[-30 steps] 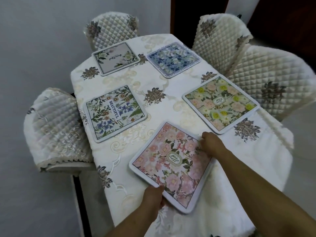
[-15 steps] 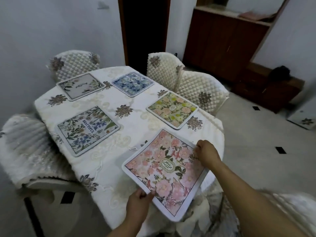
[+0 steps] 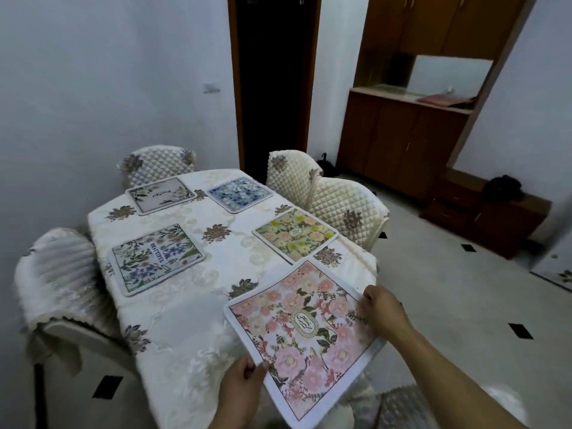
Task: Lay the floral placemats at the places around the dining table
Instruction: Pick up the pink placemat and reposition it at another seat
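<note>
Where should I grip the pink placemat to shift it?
By its white border at two opposite edges, from the near side, as the left hand and right hand do. The pink placemat is thin, and its near corner overhangs the table, leaving room beneath for fingers.

My left hand (image 3: 240, 387) pinches the near-left edge of the pink floral placemat (image 3: 305, 334), thumb on top, and my right hand (image 3: 382, 311) grips its right edge. The mat hangs past the table's (image 3: 185, 329) near right corner, tilted. Beyond my right fingers lies the yellow placemat (image 3: 295, 235), just past the pink one's far corner. Farther on sits the blue placemat (image 3: 240, 193). Up from my left fingers lie the "BEAUTIFUL" placemat (image 3: 156, 258) and the pale grey placemat (image 3: 161, 194). Quilted chairs (image 3: 346, 209) ring the table.
</note>
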The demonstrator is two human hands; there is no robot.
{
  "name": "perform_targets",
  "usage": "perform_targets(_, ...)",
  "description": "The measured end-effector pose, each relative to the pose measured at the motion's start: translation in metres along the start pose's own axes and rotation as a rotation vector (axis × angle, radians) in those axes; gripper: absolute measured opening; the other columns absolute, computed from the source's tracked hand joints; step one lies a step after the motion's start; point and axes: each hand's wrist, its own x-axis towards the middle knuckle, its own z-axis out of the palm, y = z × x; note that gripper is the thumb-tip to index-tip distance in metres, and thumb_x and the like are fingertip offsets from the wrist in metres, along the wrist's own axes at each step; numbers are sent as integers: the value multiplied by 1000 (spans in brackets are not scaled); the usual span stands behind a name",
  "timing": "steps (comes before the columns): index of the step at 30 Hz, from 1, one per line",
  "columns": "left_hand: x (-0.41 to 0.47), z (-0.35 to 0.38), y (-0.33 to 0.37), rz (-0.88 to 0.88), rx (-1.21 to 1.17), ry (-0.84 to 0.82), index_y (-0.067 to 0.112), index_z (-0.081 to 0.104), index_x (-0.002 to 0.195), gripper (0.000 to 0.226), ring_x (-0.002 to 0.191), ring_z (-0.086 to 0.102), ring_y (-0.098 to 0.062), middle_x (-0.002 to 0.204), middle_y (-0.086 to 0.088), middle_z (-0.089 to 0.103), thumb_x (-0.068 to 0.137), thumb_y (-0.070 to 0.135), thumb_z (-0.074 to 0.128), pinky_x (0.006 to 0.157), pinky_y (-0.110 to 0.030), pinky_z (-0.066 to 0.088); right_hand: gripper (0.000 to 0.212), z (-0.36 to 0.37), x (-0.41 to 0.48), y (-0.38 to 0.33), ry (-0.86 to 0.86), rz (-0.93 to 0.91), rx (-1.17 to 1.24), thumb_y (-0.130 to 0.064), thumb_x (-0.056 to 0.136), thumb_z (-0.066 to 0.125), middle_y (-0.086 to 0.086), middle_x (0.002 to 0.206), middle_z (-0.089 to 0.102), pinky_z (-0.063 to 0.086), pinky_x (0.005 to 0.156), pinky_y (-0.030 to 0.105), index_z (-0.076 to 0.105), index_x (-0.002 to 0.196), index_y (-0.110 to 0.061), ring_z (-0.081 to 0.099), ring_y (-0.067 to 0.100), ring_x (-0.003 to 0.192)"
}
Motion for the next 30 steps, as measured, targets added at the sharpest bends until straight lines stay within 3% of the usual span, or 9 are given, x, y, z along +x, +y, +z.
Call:
perform_targets(9,-60,74,9,-90,-43,232,7,63,75,15,61,63,-20,69,-8,70,87,14,69,59,-32,46,34,-14,2,85,-121,-173,52,-20,84,56,-2,61,44,26,47,29,34,58,-22,43,15,54)
perform_targets(15,-60,76,1,-137,-89,328,1,62,76,16,60,58,-22,69,-15,69,86,9,70,61,-32,44,27,-7,20,68,-191,-238,66,-22,86,58,3,66,52,31,51,32,43,63,-20,52,26,63)
perform_targets(18,-38,67,-7,-160,-69,350,5,63,78,17,70,65,-30,75,-13,71,87,17,70,65,-34,47,26,5,31,54,-225,-228,59,-22,87,58,3,66,55,33,52,31,47,65,-16,53,25,63)
perform_targets(23,6,62,-19,-159,23,393,17,63,72,20,67,66,-18,71,-1,71,89,28,67,58,-30,46,25,34,67,49,-274,-234,84,-23,88,62,-1,61,57,36,54,30,52,66,-17,51,15,59)
perform_targets(25,23,64,-21,-176,49,411,19,62,71,21,67,65,-17,70,0,70,91,27,65,57,-29,45,24,49,84,48,-307,-240,94,-23,87,63,1,61,58,39,56,31,54,67,-13,53,19,61)
perform_targets(30,64,81,-35,-266,106,490,8,60,76,23,72,62,-29,73,-13,67,93,24,61,61,-32,42,25,96,132,49,-413,-338,75,-24,86,62,3,63,59,41,58,33,53,66,-14,56,25,64)
